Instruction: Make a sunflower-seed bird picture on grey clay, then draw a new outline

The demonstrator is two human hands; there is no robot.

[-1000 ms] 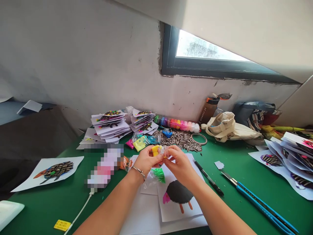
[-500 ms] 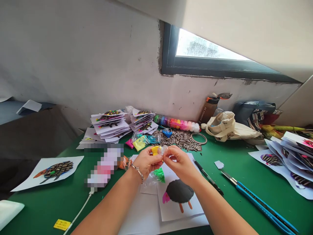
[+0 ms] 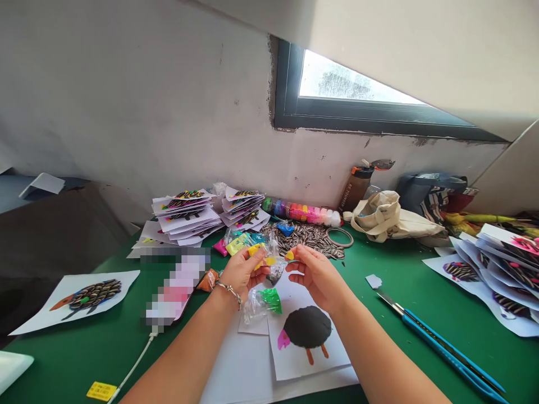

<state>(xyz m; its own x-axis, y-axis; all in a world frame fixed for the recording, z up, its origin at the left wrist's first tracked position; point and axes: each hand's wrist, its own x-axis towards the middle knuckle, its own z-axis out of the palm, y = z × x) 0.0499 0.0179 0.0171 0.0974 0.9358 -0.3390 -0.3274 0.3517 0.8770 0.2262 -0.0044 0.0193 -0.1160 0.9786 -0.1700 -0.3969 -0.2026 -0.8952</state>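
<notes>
Clock centred on the black shape (image 3: 309, 327): nearest lay its white sheet (image 3: 290, 366), with the blue-handled tool (image 3: 452, 353) at 3 and a green packet (image 3: 273, 301) at 10. Raised beyond, the left hand (image 3: 239, 273) at 10 gripped a yellow packet (image 3: 255, 249) between thumb and fingers, while the right hand (image 3: 315, 275) at 12 pinched a small yellow bit (image 3: 289, 255), apart from the packet. Farther out, the seed pile (image 3: 311, 238) spread at 12, a row of coloured tubs (image 3: 305, 213) just behind.

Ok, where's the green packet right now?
Near the middle of the head view, the green packet lies on the white papers, between the left hand and the black oval shape.
</notes>
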